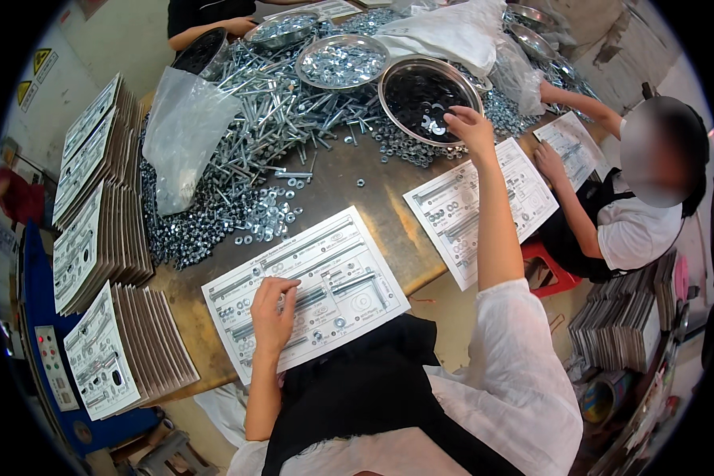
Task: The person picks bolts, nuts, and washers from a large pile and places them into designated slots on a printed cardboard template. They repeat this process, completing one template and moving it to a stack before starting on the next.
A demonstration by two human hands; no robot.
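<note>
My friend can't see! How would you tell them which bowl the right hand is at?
Find the table, then its big bolt pile. Just right of the bolts stands a round metal bowl, the right hand over its near side. Unlike the silver-filled bowl on its left, this one holds mostly black pieces.

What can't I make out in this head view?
- Right hand: whether it pinches a piece; the fingers hide it, and parts are too small there.
- Sheet: the part behind the left hand, hidden by that hand.
- White bag: whatever lies under it, hidden by the bag.
- Far co-worker: head, cut off by the top edge.

All in the head view.
</note>
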